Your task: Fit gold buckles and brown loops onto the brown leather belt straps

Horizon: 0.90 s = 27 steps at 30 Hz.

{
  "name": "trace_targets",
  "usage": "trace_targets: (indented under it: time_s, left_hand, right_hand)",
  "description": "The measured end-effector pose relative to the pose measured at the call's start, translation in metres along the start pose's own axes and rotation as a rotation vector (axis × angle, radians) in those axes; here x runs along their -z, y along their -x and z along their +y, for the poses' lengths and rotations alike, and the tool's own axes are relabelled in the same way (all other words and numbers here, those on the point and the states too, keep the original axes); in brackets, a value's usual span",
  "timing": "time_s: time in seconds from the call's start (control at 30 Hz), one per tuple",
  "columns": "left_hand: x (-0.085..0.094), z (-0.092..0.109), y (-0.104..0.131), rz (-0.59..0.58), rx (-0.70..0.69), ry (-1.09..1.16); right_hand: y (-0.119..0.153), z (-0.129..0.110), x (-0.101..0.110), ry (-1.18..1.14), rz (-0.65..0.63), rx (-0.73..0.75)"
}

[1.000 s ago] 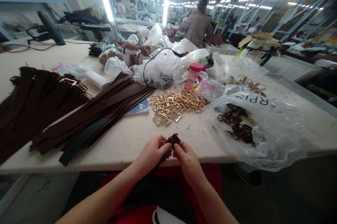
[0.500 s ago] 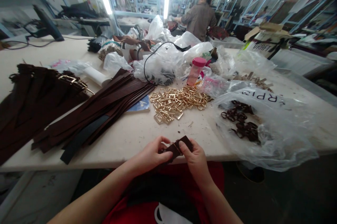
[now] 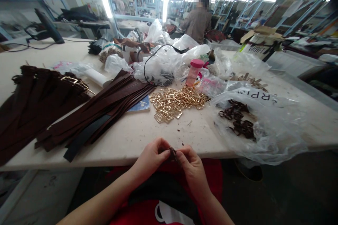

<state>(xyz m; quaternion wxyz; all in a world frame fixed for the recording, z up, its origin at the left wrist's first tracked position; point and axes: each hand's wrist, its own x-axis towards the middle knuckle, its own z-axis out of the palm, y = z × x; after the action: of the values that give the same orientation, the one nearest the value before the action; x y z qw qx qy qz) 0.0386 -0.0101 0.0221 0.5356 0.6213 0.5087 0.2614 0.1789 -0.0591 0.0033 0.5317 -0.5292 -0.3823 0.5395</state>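
My left hand (image 3: 155, 154) and my right hand (image 3: 190, 164) meet just above the table's front edge. Between their fingertips is a small part of a dark brown leather strap (image 3: 173, 153), held by both and seen nearly edge-on. The fingers hide most of it, so I cannot make out its fine details. Beyond my hands lies a pile of gold rectangular buckles (image 3: 177, 101). Off to the left, a stack of long dark brown leather straps (image 3: 105, 103) runs diagonally. Small dark brown loops (image 3: 241, 123) sit in a clear plastic bag (image 3: 280, 126) at the right.
Another bundle of straps (image 3: 34, 101), some carrying gold buckles, lies at the far left. A pink-lidded bottle (image 3: 194, 73), a white roll (image 3: 97, 77) and crumpled plastic bags (image 3: 161, 63) fill the back of the table (image 3: 124, 144). Farther off stands another person (image 3: 199, 22).
The strap has turned from showing its flat face to nearly edge-on. My right hand has tipped and moved slightly down; both hands' fingertips are closer together.
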Motion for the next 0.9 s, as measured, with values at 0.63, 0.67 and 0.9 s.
trace_targets:
  time_s: [0.63,0.67,0.9]
  left_hand:
    - [0.008,-0.001,-0.007,-0.354,0.138,-0.130]
    - [0.010,-0.001,-0.008,-0.394,0.152,-0.127]
    - [0.015,0.006,-0.010,-0.559,0.250,-0.027]
  right_hand:
    - [-0.012,0.011,0.009,-0.361,-0.235,-0.366]
    - [-0.014,0.009,0.010,-0.323,-0.217,-0.349]
    - [-0.022,0.019,0.028,0.375,0.024,-0.001]
